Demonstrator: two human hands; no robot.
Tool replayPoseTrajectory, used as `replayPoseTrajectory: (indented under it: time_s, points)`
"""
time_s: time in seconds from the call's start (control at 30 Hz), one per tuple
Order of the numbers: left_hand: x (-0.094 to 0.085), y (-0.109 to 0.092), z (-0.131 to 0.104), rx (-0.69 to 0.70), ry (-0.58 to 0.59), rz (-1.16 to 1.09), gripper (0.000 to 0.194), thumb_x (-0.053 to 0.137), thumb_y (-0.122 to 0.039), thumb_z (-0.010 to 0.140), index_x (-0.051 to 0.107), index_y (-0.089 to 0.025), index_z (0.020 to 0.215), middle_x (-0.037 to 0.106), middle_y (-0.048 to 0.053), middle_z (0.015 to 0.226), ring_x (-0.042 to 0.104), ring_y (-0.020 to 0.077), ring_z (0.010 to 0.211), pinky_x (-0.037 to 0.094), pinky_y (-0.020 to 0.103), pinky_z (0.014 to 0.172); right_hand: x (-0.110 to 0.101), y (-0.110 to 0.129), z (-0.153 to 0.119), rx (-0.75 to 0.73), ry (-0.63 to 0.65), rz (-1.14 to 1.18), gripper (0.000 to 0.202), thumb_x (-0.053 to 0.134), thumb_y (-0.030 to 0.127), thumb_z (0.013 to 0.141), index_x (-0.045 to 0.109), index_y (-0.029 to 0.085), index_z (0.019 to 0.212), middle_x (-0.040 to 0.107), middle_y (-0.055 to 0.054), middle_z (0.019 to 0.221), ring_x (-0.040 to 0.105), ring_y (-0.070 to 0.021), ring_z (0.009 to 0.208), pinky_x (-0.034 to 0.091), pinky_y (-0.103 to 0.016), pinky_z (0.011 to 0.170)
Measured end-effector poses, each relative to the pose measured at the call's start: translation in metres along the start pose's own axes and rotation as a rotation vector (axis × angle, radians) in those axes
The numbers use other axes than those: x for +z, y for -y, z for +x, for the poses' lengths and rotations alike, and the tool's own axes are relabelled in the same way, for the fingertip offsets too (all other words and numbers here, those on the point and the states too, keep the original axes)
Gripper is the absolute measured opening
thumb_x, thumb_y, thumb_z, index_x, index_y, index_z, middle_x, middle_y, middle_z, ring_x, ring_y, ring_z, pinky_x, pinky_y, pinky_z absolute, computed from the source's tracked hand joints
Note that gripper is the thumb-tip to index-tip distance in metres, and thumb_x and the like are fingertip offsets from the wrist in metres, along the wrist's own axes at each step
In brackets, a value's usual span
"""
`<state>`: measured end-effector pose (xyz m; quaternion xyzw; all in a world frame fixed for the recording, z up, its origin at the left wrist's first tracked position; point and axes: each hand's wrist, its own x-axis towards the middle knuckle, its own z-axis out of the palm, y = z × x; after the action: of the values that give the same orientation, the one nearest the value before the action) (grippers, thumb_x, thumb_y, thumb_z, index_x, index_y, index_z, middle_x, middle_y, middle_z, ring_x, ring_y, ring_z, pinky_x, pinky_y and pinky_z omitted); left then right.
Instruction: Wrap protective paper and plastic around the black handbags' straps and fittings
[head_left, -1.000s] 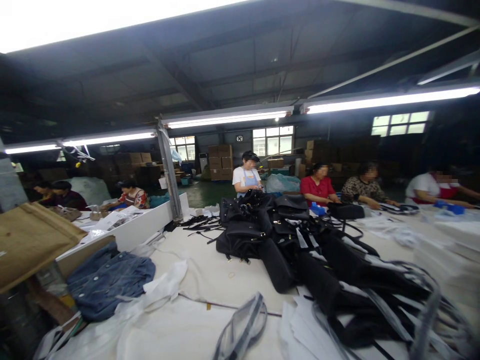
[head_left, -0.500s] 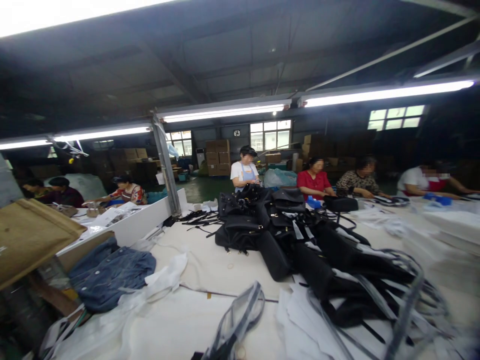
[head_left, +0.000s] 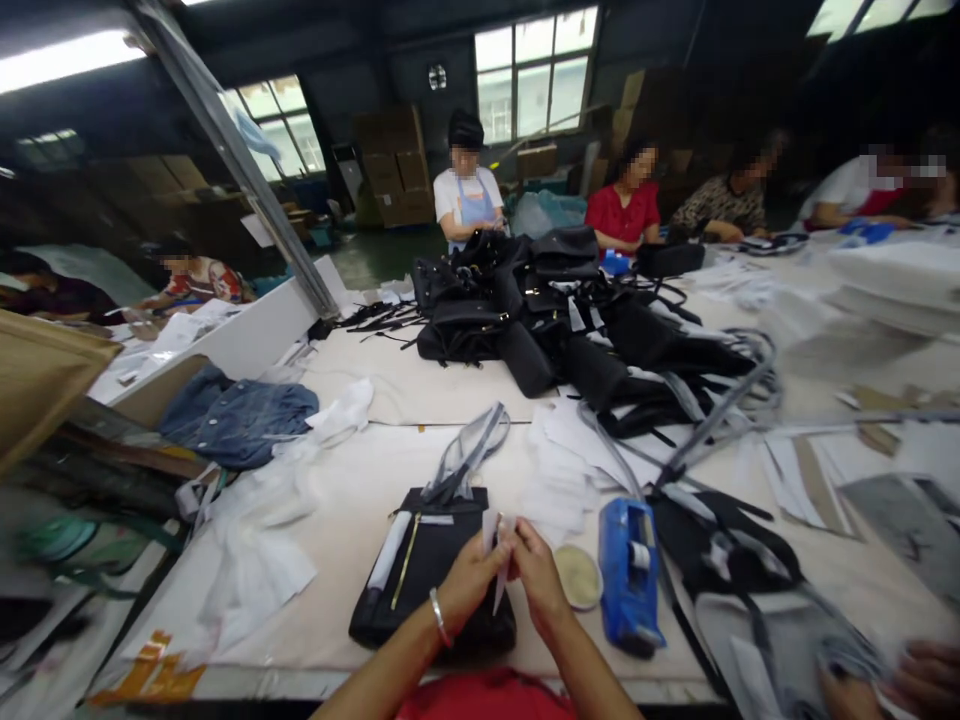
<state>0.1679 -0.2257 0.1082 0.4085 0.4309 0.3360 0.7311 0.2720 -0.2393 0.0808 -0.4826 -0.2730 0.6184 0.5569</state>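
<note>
Since half a second ago the view has dropped from the ceiling and far workers to the near table edge, and both of the person's hands, unseen before, have come into sight. Long work table (head_left: pixel 420 390), cream cloth cover, runs away from the viewer. Mid-table: heap of black handbags (head_left: pixel 555 320), straps trailing, white tags among them. Left edge: denim jacket (head_left: pixel 240 420) bunched beside crumpled white wrapping (head_left: pixel 262 540). Near edge: one black bag (head_left: pixel 431 575) lying flat, grey-banded clear handles (head_left: pixel 469 455) splayed above it, white strip across its top. Right of it, blue tape dispenser (head_left: pixel 628 570), roll seated in its cradle; no lettering legible on it. Between the two, small round tin (head_left: pixel 578 576), open, pale contents. Left hand (head_left: pixel 469 580), bracelet at wrist, and right hand (head_left: pixel 536 575) meet over the bag, fingertips of both pinched on a small white paper slip (head_left: pixel 499 560); any print on it too blurred to read. Another person's hand (head_left: pixel 926 680) at bottom right corner.
</note>
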Motion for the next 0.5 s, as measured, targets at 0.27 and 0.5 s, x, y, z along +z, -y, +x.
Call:
replayPoseTrajectory:
  time_s: [0.27, 0.5]
  points:
    - [-0.006, 0.003, 0.005, -0.010, 0.042, 0.051, 0.040, 0.062, -0.049, 0.073, 0.059, -0.012, 0.088, 0.058, 0.000, 0.069, 0.054, 0.0118, 0.060, 0.045, 0.026, 0.062, -0.010, 0.011, -0.005, 0.100, 0.191, 0.186, 0.030, 0.059, 0.047, 0.078, 0.056, 0.018, 0.083, 0.042, 0.006, 0.056, 0.037, -0.0077, 0.048, 0.033, -0.020, 0.048]
    - [-0.007, 0.000, 0.012, 0.097, 0.122, 0.253, 0.029, 0.057, -0.040, 0.079, 0.057, -0.012, 0.087, 0.060, 0.002, 0.071, 0.055, 0.0120, 0.061, 0.046, 0.025, 0.062, -0.017, 0.009, 0.005, 0.049, 0.130, 0.059, 0.036, 0.056, 0.052, 0.080, 0.054, 0.017, 0.074, 0.042, 0.005, 0.054, 0.038, -0.0089, 0.048, 0.034, -0.022, 0.048]
